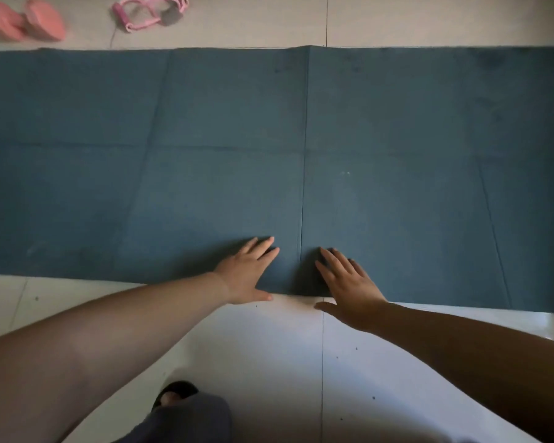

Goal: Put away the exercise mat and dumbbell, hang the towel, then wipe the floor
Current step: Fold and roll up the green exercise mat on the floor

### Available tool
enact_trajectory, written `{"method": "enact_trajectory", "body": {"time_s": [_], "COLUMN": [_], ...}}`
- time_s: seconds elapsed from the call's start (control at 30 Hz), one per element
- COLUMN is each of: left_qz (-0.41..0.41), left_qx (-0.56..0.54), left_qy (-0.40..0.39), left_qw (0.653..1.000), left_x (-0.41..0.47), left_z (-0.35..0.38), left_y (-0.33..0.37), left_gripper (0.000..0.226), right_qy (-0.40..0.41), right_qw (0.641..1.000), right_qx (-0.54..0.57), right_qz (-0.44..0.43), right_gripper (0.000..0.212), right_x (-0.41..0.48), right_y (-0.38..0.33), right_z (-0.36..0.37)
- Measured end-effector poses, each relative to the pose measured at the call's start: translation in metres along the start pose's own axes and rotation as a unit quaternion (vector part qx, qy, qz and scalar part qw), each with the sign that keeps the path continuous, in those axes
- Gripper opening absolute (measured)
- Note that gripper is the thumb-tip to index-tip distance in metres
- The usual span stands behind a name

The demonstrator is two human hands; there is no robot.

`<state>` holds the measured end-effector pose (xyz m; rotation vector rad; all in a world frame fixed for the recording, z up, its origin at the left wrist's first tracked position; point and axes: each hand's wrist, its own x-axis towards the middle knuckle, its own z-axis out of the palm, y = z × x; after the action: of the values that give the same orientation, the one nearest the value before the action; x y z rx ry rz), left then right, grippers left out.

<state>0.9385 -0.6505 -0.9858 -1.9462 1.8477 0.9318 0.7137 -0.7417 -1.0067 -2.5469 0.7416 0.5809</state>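
Note:
A dark teal exercise mat (301, 139) lies flat on the pale tiled floor and spans the view from left to right, with fold creases across it. My left hand (248, 273) rests at the mat's near edge, fingers spread on top and thumb at the edge. My right hand (349, 282) lies just to its right, fingers flat on the mat and thumb on the floor by the edge. A pink dumbbell (24, 19), blurred, lies on the floor beyond the mat at the far left. No towel is in view.
A pink resistance band with grey pads (151, 11) lies beyond the mat next to the dumbbell. My foot in a dark sandal (173, 394) stands on the white tiles (269, 346) in front of the mat.

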Motion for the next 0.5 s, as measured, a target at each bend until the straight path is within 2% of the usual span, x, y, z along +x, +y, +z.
{"method": "enact_trajectory", "body": {"time_s": [0.23,0.37,0.5], "left_qz": [0.03,0.029,0.031], "left_qx": [0.039,0.059,0.029], "left_qy": [0.003,0.0,0.007], "left_qw": [0.999,0.998,0.999], "left_x": [-0.004,-0.005,-0.004], "left_z": [0.002,0.003,0.001], "left_y": [-0.012,-0.011,-0.008], "left_gripper": [0.098,0.106,0.101], "right_qy": [0.081,0.114,0.144], "right_qw": [0.994,0.989,0.986], "right_qx": [-0.066,-0.067,-0.034], "right_qz": [-0.045,-0.067,-0.072], "right_gripper": [0.083,0.068,0.043], "right_x": [-0.007,-0.009,-0.017], "right_y": [0.03,0.028,0.032], "right_z": [0.003,0.002,-0.004]}}
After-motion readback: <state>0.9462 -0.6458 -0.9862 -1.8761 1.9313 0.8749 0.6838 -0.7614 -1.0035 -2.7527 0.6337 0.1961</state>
